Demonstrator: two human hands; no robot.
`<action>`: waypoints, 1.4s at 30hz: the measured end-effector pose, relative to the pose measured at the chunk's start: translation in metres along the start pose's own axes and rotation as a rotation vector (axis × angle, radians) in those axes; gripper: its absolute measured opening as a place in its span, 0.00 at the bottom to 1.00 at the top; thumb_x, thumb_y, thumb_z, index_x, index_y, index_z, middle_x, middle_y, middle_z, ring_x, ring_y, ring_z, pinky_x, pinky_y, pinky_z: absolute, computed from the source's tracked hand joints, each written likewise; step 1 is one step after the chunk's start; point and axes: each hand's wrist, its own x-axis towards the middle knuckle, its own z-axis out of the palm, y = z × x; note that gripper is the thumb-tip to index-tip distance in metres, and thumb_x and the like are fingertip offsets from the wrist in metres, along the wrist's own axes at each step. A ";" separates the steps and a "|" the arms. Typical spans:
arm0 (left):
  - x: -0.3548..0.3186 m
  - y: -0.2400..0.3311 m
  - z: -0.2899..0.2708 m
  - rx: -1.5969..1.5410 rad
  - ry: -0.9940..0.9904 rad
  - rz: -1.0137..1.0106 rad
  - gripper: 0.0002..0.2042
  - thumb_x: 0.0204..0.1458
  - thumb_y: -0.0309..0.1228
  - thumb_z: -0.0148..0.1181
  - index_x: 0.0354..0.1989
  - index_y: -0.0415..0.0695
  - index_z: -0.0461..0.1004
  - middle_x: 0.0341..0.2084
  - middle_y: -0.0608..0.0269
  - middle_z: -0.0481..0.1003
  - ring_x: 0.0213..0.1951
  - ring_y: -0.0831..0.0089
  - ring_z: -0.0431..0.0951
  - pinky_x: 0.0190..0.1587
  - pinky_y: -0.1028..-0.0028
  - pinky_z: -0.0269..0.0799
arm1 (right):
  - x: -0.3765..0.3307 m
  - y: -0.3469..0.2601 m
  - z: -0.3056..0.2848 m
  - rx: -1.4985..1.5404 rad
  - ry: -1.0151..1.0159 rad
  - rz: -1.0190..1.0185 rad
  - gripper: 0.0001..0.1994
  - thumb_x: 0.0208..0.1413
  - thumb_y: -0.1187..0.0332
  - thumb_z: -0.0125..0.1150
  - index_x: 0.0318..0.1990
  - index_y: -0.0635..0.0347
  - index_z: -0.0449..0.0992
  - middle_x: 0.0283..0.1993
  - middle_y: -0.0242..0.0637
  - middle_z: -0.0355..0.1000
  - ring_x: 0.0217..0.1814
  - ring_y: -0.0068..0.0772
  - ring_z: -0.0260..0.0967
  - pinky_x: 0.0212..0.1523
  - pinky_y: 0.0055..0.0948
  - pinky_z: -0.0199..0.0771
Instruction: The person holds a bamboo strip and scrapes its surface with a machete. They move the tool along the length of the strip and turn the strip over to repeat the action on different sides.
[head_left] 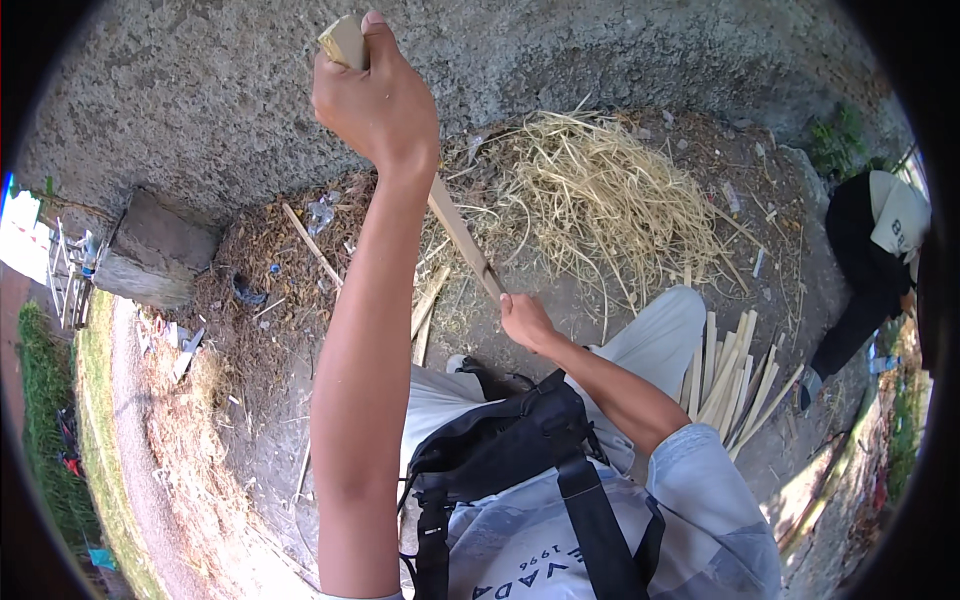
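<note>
My left hand is raised high toward the wall, its fingers wrapped round the upper end of a long pale bamboo strip. The strip slants down toward my lap, and my left forearm covers part of it. Beside its lower end, my right hand is closed. A small dark, narrow piece lies against the strip just above the right fingers; whether it is a blade I cannot tell, and what sits inside that hand is hidden.
Curly pale shavings are heaped ahead against a rough wall. Split strips lie by my right knee. A concrete block stands at left. Another person crouches at the far right. A black bag hangs across my front.
</note>
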 end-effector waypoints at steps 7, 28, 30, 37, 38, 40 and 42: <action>-0.005 0.010 -0.005 -0.142 -0.129 -0.097 0.18 0.56 0.34 0.58 0.17 0.39 0.66 0.10 0.68 0.65 0.15 0.80 0.62 0.20 0.73 0.57 | -0.017 0.017 -0.017 0.125 0.092 -0.086 0.21 0.65 0.58 0.41 0.34 0.68 0.75 0.24 0.56 0.71 0.28 0.61 0.70 0.33 0.49 0.69; 0.025 0.034 -0.022 0.083 -0.523 -0.236 0.19 0.58 0.43 0.54 0.26 0.38 0.66 0.18 0.61 0.68 0.19 0.77 0.69 0.21 0.71 0.66 | -0.052 -0.073 -0.123 0.332 0.080 -0.181 0.22 0.64 0.57 0.45 0.25 0.67 0.70 0.14 0.43 0.62 0.16 0.35 0.60 0.23 0.38 0.59; 0.025 0.035 -0.018 -0.005 -0.483 -0.271 0.19 0.57 0.42 0.54 0.22 0.40 0.65 0.15 0.64 0.65 0.16 0.78 0.66 0.19 0.72 0.63 | -0.066 -0.098 -0.132 0.366 0.091 -0.221 0.22 0.64 0.57 0.45 0.25 0.67 0.70 0.14 0.42 0.61 0.15 0.34 0.58 0.22 0.38 0.57; 0.024 0.029 -0.009 -0.642 -0.319 -0.588 0.21 0.58 0.44 0.45 0.17 0.45 0.58 0.15 0.66 0.59 0.16 0.78 0.56 0.19 0.74 0.50 | -0.073 -0.147 -0.141 0.394 0.025 -0.448 0.20 0.68 0.59 0.41 0.44 0.67 0.75 0.16 0.27 0.62 0.15 0.17 0.57 0.19 0.25 0.58; 0.020 0.030 -0.006 -0.641 -0.319 -0.586 0.21 0.58 0.44 0.45 0.17 0.45 0.58 0.15 0.66 0.59 0.16 0.78 0.56 0.19 0.74 0.50 | -0.075 -0.153 -0.143 0.423 0.019 -0.404 0.20 0.68 0.59 0.41 0.44 0.67 0.76 0.16 0.27 0.62 0.15 0.18 0.56 0.19 0.25 0.58; 0.007 0.036 -0.003 -0.628 -0.119 -0.586 0.20 0.59 0.42 0.39 0.17 0.45 0.56 0.15 0.66 0.59 0.18 0.78 0.56 0.21 0.74 0.51 | -0.084 -0.168 -0.149 0.459 0.064 -0.436 0.19 0.68 0.60 0.42 0.43 0.66 0.76 0.15 0.28 0.61 0.15 0.18 0.56 0.18 0.26 0.57; 0.001 0.043 -0.001 -0.599 -0.092 -0.570 0.17 0.57 0.37 0.36 0.17 0.44 0.55 0.14 0.65 0.59 0.18 0.77 0.56 0.22 0.73 0.52 | -0.087 -0.171 -0.144 0.494 0.108 -0.457 0.18 0.68 0.61 0.42 0.42 0.66 0.77 0.14 0.28 0.60 0.14 0.18 0.55 0.18 0.27 0.56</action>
